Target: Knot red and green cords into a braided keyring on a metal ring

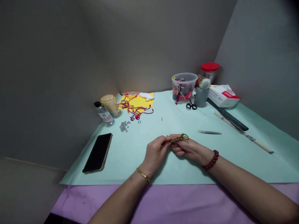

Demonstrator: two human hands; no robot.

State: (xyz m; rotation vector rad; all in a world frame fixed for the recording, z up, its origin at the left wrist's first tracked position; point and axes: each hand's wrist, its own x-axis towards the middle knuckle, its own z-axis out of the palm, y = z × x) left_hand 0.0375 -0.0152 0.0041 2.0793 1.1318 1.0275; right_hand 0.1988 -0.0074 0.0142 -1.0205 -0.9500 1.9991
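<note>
A braided cord in orange and green (177,139), with a green loop at its right end, stretches between my two hands above the pale green sheet. My left hand (157,151) is closed, its fingers pinching the cord's left part. My right hand (184,148) is closed round the cord too, palm turned up and fingers curled, with the green loop showing over its thumb side. The cord's far left end is hidden by my left fingers. Tweezers (209,132) lie to the right of my right hand.
A phone (98,152), small metal rings (124,126), a bottle (106,115) and a cup (111,105) stand or lie left. Tangled red cords cover yellow paper (148,103). Behind right are a clear tub (184,87), scissors (191,106), a grey bottle (201,95) and tissues (224,97).
</note>
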